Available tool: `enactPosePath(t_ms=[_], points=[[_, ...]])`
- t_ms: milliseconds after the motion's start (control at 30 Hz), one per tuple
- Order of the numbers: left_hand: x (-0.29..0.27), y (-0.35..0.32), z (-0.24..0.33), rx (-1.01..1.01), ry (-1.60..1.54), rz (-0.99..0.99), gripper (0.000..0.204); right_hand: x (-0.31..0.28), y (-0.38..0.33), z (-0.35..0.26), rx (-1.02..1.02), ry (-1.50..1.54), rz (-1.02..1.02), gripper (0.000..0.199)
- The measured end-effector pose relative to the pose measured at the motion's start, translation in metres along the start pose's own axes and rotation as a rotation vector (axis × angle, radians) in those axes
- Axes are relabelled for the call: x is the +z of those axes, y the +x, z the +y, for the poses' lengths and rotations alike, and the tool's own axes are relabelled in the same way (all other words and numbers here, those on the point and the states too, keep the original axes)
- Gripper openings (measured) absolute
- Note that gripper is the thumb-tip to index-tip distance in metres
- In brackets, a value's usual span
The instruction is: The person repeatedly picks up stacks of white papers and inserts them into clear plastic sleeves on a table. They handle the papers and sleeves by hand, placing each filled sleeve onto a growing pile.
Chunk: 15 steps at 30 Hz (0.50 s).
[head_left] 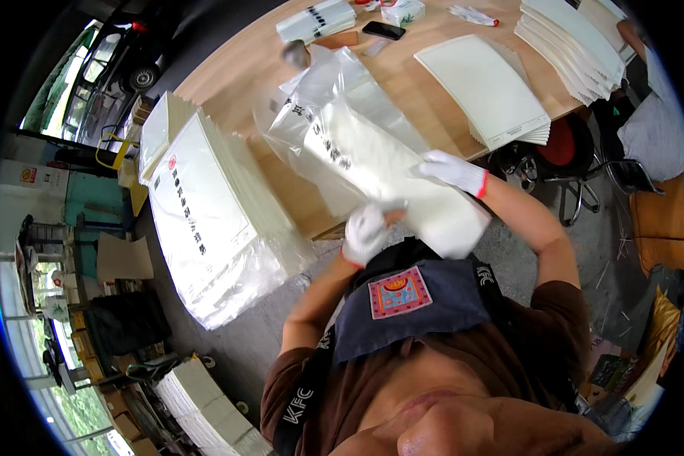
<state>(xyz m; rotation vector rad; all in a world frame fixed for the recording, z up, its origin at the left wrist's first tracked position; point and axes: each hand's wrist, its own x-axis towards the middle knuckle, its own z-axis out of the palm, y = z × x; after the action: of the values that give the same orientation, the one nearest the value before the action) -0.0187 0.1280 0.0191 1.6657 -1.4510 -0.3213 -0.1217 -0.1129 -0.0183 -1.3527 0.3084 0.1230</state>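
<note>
1. White knit gloves with red cuffs are showing on the left hand [365, 232] and right hand [450, 169].
2. A clear plastic bag with black lettering [342, 129] is wrapping white sheets.
3. A tan wooden table [403, 68] is glowing.

Packing workshop: bag stacks [213, 220] crowd a worktable [403, 76].

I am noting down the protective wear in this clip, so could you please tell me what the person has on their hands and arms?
Both the left hand and the right hand wear white knitted work gloves with a thin red band at the cuff. The forearms are bare; short brown sleeves end above the elbows. No watch or jewellery shows.
</note>
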Motion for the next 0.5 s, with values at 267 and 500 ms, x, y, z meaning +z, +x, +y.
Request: enactPosePath(t_ms=[267,500], points=[[0.023,0.083,0.031,-0.039,-0.013,0.046,0.030,0.030,0.064,0.060,-0.332,-1.232,0.147,0.050],[0.007,0.049,-0.065,-0.340,-0.205,0.227,0.018,0.084,-0.016,-0.006,-0.682,-1.353,0.451,0.040]])
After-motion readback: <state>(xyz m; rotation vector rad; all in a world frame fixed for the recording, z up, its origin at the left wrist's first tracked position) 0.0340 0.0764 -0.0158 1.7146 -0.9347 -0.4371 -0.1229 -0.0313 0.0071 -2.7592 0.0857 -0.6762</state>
